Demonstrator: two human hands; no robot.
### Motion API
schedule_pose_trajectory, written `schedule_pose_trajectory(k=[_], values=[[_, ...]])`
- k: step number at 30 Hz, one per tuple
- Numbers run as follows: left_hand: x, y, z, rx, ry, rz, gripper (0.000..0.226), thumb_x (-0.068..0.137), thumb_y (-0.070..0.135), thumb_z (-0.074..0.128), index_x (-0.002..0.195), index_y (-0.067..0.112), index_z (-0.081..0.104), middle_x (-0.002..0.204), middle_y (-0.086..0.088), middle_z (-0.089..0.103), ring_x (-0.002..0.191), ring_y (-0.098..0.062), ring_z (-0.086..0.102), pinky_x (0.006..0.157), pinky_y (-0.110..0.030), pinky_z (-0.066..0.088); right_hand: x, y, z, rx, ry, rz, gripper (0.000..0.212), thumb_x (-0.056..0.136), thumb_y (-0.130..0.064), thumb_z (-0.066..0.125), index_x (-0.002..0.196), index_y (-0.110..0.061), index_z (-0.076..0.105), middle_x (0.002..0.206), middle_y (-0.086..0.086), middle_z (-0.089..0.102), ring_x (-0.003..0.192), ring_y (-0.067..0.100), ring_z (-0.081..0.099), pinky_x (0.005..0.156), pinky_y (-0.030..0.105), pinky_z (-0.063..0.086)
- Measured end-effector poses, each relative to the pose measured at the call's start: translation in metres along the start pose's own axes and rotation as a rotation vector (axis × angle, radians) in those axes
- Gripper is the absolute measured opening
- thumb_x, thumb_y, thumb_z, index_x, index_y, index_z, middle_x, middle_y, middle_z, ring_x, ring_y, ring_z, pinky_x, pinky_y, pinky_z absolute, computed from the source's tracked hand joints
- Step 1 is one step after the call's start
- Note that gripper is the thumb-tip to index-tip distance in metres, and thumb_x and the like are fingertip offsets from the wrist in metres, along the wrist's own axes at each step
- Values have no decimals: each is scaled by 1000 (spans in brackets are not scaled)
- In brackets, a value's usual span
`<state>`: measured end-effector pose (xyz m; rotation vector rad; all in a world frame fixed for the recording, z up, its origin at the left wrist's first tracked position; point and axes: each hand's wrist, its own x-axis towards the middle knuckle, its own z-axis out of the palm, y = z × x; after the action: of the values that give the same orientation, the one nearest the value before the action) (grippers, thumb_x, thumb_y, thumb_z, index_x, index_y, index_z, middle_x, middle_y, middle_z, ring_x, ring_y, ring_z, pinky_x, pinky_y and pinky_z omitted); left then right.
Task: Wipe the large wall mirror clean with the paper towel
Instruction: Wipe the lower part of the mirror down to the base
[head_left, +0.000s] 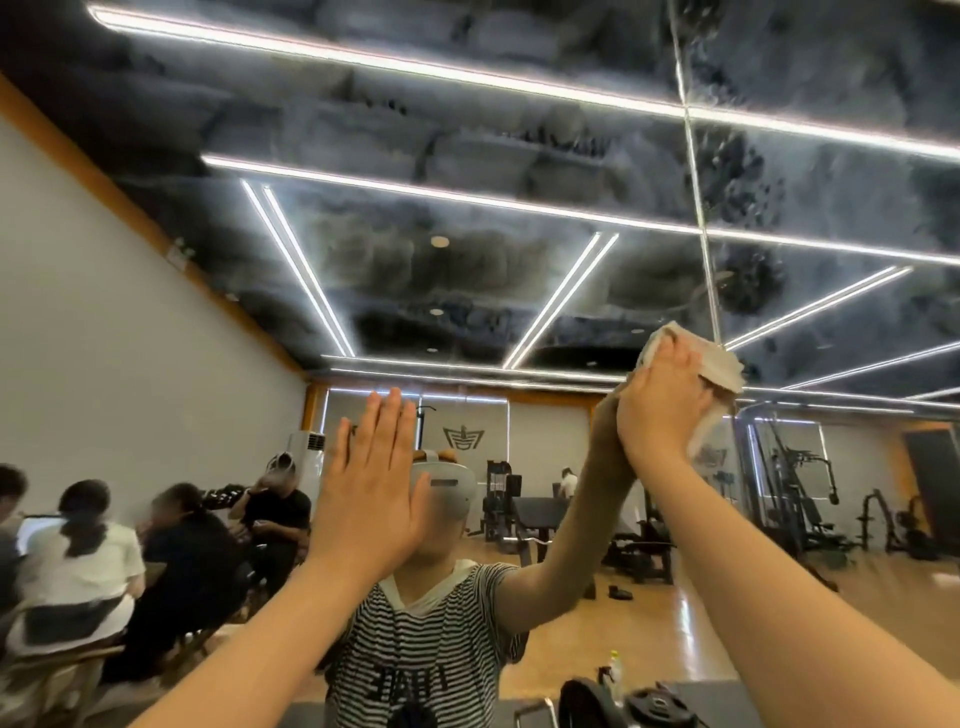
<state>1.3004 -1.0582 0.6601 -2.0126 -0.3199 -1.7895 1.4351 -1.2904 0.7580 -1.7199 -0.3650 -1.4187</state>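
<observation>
The large wall mirror (519, 249) fills the head view and shows smeary grey streaks across its upper part. A vertical seam (698, 208) splits it into two panels. My right hand (662, 400) presses a crumpled paper towel (722, 364) flat against the glass just left of that seam, fingers pointing up. My left hand (371, 478) is raised lower and further left, its palm and straight fingers against the mirror, holding nothing. My own reflection in a striped shirt stands behind both arms.
The mirror reflects a gym: several seated people at lower left, weight machines at right, a wooden floor. At the bottom edge, weight plates (660, 706) and a small bottle (614, 670) sit close below my right arm.
</observation>
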Motion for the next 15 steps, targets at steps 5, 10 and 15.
schedule_pose_trajectory(k=[5,10,15], values=[[-2,0,0,26,-17,-2,71,90,40,32,151,5,18,157,-16,22,146,-25,14,115,-45,10,-21,-74,15,48,-55,-215,65,96,-8,44,154,-15,16,158,8,19,143,26,22,116,44,17],[0,0,0,14,-25,0,70,92,39,33,151,5,18,157,-15,20,146,-24,11,116,-44,8,-58,-150,31,-36,-282,-663,71,98,-15,43,155,-15,1,163,6,0,149,25,-4,118,46,-1],[0,0,-3,5,-9,10,69,92,39,34,149,4,20,156,-15,21,145,-21,11,117,-37,0,-48,-138,27,-81,-278,-873,60,101,-24,40,155,-19,14,163,2,9,150,21,2,119,43,-5]])
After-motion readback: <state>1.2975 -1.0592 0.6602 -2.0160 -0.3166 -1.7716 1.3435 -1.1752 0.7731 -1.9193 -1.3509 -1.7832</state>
